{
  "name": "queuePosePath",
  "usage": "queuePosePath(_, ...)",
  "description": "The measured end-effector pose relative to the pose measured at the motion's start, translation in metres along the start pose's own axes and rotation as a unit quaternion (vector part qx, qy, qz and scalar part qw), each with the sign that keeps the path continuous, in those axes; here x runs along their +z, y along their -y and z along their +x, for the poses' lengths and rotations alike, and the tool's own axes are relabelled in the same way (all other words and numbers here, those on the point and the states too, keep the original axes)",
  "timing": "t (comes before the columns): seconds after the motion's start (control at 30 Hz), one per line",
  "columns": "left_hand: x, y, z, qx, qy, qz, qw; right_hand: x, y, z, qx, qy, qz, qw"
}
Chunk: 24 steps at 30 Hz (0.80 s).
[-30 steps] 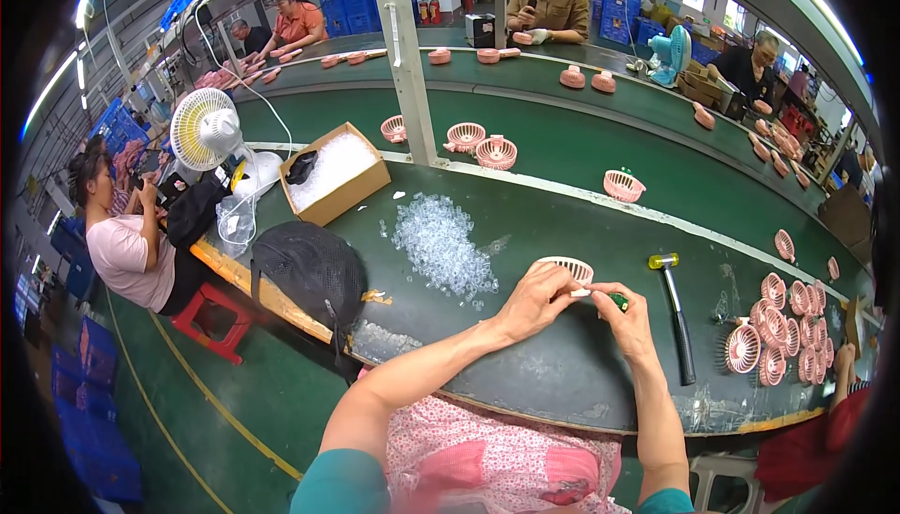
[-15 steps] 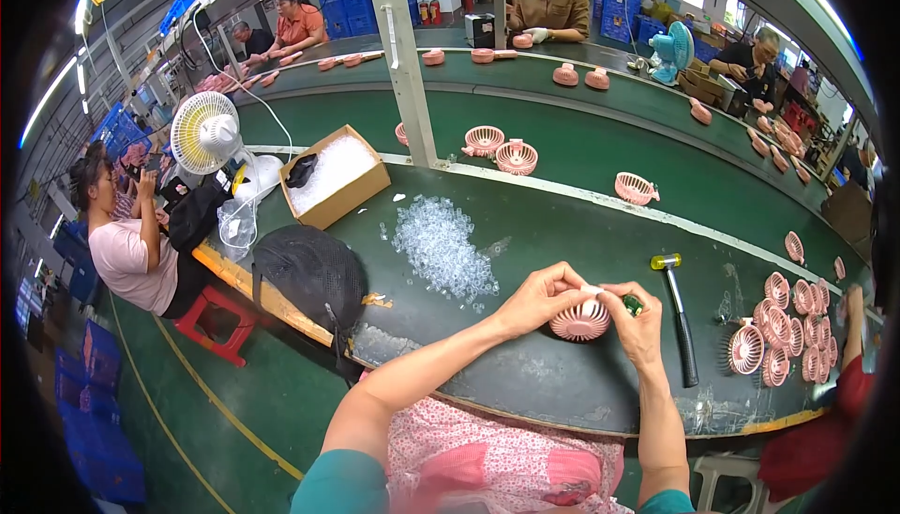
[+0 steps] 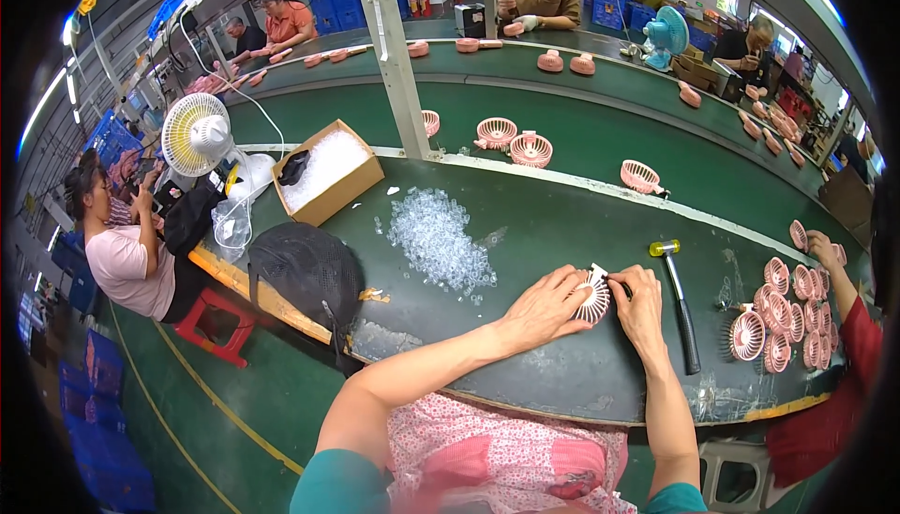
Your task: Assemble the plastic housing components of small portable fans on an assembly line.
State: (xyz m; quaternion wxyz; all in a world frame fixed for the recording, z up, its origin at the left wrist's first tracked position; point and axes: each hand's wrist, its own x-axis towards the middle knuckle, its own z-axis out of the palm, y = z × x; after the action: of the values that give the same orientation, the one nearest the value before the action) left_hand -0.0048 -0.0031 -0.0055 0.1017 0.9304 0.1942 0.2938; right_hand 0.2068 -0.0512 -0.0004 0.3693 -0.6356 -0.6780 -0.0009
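A pink, round, slotted fan housing (image 3: 592, 302) is tilted up on the dark green worktable (image 3: 525, 378) in front of me. My left hand (image 3: 544, 309) is wrapped around its left side, fingers over the top and thumb below. My right hand (image 3: 641, 306) is closed at the housing's upper right edge, its thumb and fingertips pinched at a small dark part that I cannot make out. A mallet (image 3: 682, 308) with a yellow head and black handle lies just right of that hand. Left of my hands is a heap of small clear plastic pieces (image 3: 436, 240).
Several pink fan housings (image 3: 776, 312) cluster at the right, where a co-worker's hand (image 3: 825, 249) reaches in. A black mesh bag (image 3: 305, 275) and an open cardboard box (image 3: 328, 176) occupy the left. Beyond a metal post (image 3: 394, 64), a green conveyor (image 3: 562, 129) carries more housings.
The housing has turned and tilted up in my hands. My left hand has gone from pinching its top to gripping its side. At the right, a co-worker's hand has reached farther in.
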Motion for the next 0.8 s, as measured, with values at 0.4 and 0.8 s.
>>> queuePosePath(0.4,-0.004,-0.001,0.007,-0.016,-0.012,0.051,0.998,-0.011,-0.006,0.015,-0.012,0.053,0.044,0.998)
queuePosePath(0.8,-0.006,-0.011,0.005,0.005,-0.017,0.066,0.998,-0.063,-0.066,-0.027,0.099,-0.02,-0.134,0.986)
